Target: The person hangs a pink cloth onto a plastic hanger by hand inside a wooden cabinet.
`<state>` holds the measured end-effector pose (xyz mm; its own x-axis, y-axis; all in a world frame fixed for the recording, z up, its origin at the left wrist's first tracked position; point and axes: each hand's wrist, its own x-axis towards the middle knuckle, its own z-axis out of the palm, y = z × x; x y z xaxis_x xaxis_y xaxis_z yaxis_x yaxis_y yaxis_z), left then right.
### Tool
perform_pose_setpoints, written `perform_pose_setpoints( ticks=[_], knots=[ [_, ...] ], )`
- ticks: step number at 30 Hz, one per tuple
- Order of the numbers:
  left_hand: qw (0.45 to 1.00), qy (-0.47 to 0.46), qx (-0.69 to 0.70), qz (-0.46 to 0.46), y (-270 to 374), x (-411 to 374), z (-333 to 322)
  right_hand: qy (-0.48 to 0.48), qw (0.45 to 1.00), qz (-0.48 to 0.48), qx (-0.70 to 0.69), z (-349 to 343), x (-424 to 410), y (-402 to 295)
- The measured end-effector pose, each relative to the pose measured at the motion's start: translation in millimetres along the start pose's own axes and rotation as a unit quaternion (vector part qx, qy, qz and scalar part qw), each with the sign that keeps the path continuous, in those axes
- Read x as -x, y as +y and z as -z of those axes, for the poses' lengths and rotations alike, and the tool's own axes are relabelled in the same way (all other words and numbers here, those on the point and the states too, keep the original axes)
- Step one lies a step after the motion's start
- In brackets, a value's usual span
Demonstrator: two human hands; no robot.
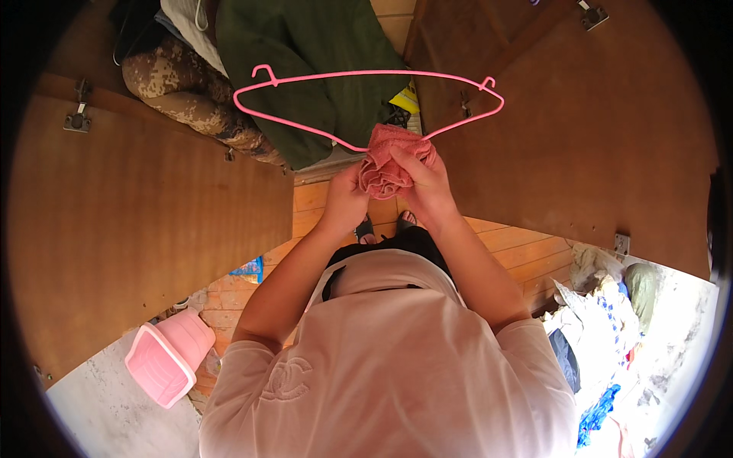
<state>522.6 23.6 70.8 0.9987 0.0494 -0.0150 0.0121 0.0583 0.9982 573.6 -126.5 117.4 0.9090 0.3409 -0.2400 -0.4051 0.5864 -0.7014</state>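
Both my hands hold a bunched red-pink cloth (395, 163) in front of my waist. The left side of the cloth is in my left hand (347, 197), whose fingers are partly hidden. My right hand (426, 183) grips its right side, with the thumb lying over the top. A pink clothes hanger (366, 73) extends beyond the cloth, its long bar away from me. The cloth covers the place where the hanger's two sloping arms meet, so its hook is hidden. Behind the hanger hangs a dark green garment (303, 68).
Wooden cabinet doors stand open on the left (154, 200) and right (572, 137). A camouflage garment (189, 103) hangs at the upper left. On the lower left is a pink plastic bin (172, 355). Piled fabrics and bags (595, 326) lie at the lower right above the plank floor (515, 252).
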Motion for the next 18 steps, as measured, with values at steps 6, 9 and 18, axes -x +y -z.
perform_pose_setpoints(
  ticks=[6,9,18],
  knots=[
    [0.997,0.015,0.026,0.078,-1.6,8.9,18.8,-0.007,0.997,0.072,-0.011,41.4,-13.8,-45.7],
    [0.999,0.006,0.011,0.05,-0.4,18.8,28.0,0.142,0.981,0.109,-0.071,43.5,-13.4,-81.3],
    [0.976,0.041,-0.206,-0.053,9.0,-3.3,-8.5,0.095,0.993,-0.045,-0.051,2.4,7.1,1.0]
  ],
)
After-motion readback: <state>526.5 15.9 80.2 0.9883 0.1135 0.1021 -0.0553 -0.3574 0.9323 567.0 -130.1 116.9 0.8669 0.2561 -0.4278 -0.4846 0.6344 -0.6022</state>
